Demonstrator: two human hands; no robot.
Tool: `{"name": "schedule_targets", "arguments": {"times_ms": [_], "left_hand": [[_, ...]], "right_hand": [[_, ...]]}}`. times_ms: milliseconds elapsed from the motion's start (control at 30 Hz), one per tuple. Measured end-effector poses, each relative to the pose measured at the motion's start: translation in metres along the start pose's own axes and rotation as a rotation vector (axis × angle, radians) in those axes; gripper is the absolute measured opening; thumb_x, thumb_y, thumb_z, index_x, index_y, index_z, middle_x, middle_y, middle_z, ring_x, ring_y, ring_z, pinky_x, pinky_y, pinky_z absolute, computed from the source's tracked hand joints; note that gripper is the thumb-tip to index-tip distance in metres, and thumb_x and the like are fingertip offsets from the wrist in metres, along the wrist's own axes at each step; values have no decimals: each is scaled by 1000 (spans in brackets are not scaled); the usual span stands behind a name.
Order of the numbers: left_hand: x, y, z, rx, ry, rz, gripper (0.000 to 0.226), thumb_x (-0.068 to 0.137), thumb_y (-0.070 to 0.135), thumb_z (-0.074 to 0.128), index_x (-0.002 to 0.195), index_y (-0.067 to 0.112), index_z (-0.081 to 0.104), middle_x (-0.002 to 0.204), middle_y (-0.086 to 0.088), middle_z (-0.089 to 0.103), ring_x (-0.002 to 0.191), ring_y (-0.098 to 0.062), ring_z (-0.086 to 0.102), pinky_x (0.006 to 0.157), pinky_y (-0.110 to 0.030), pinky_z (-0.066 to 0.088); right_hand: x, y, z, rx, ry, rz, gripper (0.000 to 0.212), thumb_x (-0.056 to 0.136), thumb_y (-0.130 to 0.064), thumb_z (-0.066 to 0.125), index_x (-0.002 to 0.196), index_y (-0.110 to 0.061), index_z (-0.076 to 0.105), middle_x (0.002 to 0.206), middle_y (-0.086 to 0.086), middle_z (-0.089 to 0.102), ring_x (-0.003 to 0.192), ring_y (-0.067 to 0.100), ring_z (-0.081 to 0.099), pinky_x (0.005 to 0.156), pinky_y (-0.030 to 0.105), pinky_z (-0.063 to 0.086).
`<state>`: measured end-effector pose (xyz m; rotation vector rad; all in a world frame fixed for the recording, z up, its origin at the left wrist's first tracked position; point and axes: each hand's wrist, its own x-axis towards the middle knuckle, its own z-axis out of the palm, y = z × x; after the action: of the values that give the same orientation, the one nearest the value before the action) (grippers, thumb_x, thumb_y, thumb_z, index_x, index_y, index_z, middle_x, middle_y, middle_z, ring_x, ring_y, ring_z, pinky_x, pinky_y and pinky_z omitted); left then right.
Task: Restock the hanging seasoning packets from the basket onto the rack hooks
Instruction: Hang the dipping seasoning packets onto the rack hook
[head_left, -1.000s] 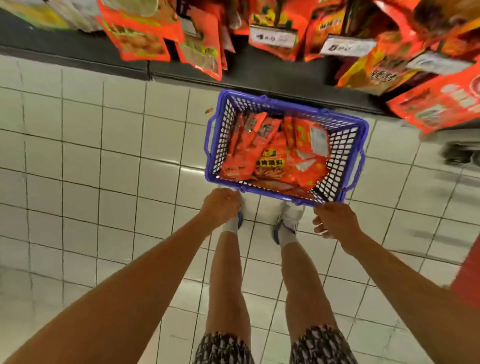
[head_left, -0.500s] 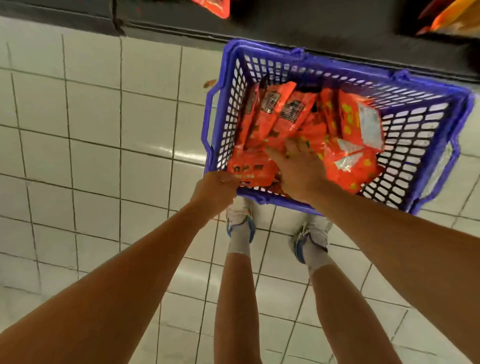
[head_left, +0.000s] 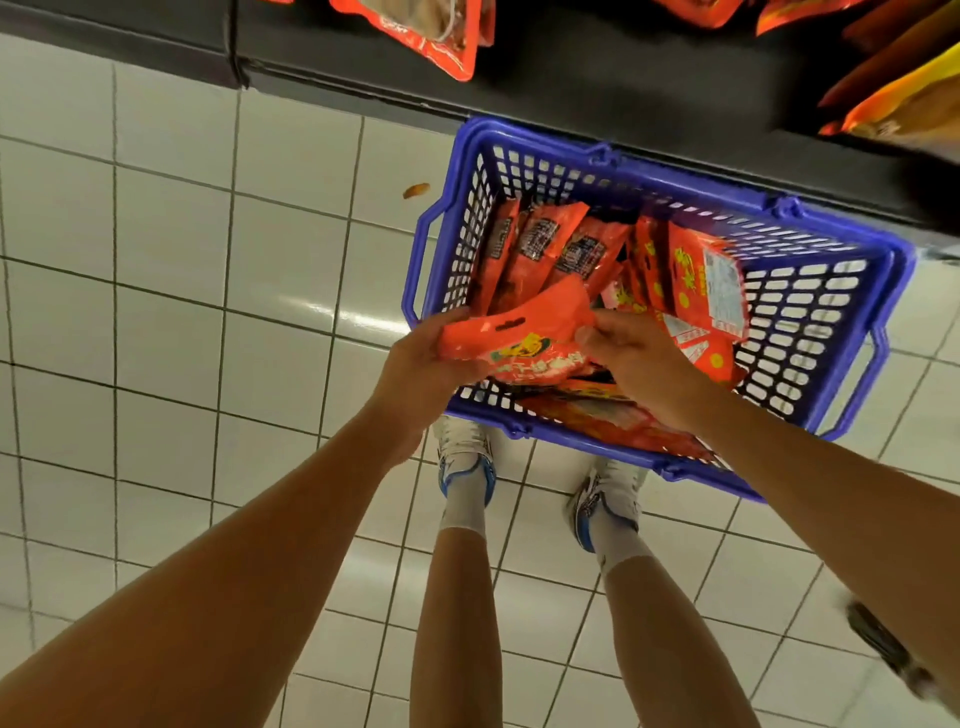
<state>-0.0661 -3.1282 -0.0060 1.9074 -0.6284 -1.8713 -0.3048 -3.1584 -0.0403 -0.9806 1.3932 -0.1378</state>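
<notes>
Both hands grip one red packet (head_left: 519, 340) over the blue basket (head_left: 810, 415): left hand (head_left: 421, 374) underneath, right hand (head_left: 631, 353) pinching its edge. Yellow-green label writing unreadable.

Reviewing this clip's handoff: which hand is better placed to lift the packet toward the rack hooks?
Left, probably: the left hand grips the packet beside its hang hole; the right hand only pinches one edge.

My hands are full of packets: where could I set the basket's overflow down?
Bare floor tiles lie left of the blue basket, below the dark shelf base. Inside the basket it is crowded with red packets.
</notes>
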Motion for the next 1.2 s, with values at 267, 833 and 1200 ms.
{"name": "schedule_targets", "arguments": {"times_ms": [267,833,1200], "left_hand": [[12,4,7,15,116,-43,24,90,5,71,97,27,68,92,6,78,96,-22,75,78,-30,61],[13,-9,17,140,228,-29,14,100,18,61,114,15,63,100,-4,71,90,-20,68,63,-20,53],[-21,15,23,33,246,31,23,98,10,60,113,25,66,100,5,75,94,-14,72,76,-28,58]], "right_hand": [[19,-8,-5,313,-61,128,23,101,-19,55,94,-27,75,88,-16,75,84,-1,69,78,20,51],[-18,82,-20,-89,-392,259,89,62,-59,83,136,-71,35,141,-35,47,124,-2,47,101,22,40],[-46,43,-55,228,184,93,24,86,-10,78,104,-24,71,92,-16,77,84,1,73,65,19,59]]}}
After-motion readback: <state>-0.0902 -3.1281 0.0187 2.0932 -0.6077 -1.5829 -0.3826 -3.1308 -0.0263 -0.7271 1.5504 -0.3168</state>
